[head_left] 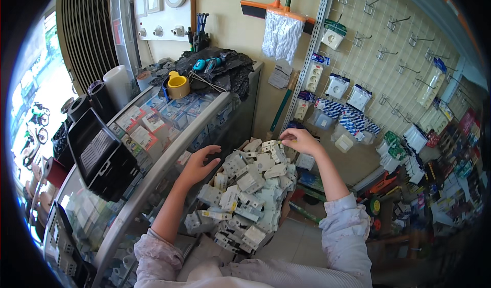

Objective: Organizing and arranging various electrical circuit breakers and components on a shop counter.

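A large heap of white and grey circuit breakers [251, 178] lies in a cardboard box [285, 207] in front of me. My left hand [199, 165] hovers at the heap's upper left, its thumb and fingers apart with nothing between them. At the heap's far right edge is my right hand [301, 140], its fingertips bent close to a breaker with a yellowish mark [270, 144]. Whether those fingers hold anything cannot be made out. The bottom of the box is hidden under the pile.
Along the left runs a glass display counter [184, 130] with small boxes inside. On it stand a black open bin [103, 153], a tape roll [178, 86] and plastic rolls [117, 81]. Packaged sockets [337, 86] hang on a wire rack at right, beside a mop [283, 33].
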`<action>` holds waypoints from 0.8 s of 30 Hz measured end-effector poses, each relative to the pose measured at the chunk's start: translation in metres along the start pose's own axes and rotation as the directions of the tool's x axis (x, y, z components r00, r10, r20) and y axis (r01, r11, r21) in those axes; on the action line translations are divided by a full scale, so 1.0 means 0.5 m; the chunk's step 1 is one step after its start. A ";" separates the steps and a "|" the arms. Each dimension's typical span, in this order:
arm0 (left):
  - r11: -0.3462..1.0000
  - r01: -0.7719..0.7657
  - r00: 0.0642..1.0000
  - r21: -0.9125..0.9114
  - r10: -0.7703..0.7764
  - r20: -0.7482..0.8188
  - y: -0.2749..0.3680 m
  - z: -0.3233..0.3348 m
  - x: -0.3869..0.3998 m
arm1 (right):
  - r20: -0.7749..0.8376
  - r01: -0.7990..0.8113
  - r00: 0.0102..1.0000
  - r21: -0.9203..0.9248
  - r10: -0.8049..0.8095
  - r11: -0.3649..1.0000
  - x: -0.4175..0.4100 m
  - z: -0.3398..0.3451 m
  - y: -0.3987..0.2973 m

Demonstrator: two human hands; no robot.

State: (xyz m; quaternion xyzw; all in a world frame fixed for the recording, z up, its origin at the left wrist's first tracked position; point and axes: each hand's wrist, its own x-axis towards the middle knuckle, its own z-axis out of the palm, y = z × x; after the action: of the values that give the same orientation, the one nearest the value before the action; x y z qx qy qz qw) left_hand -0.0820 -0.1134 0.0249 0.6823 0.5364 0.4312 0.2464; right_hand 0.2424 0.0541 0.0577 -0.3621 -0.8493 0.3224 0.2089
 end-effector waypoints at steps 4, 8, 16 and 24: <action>0.993 0.110 0.994 -0.028 -0.110 0.017 -0.063 0.036 0.065 | 0.103 -0.044 0.993 -0.076 0.052 0.996 0.123 0.042 0.078; 0.950 0.251 0.967 -0.186 -0.236 0.099 -0.136 0.064 0.115 | 0.170 -0.045 0.983 -0.144 0.070 0.988 0.235 0.100 0.144; 0.735 0.653 0.735 -0.186 -0.554 0.392 -0.211 0.120 0.209 | 0.321 -0.099 0.909 -0.454 0.266 0.886 0.331 0.204 0.223; 0.702 0.682 0.726 -0.208 -0.613 0.311 -0.273 0.184 0.270 | 0.372 -0.303 0.802 -0.422 0.468 0.854 0.350 0.223 0.255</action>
State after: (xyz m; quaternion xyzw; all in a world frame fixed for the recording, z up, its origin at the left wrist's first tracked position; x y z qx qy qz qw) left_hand -0.0674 0.0672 -0.0870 0.4442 0.6385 0.3166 0.5430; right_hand 0.1243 0.2087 -0.0888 -0.4730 -0.8233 0.2825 -0.1365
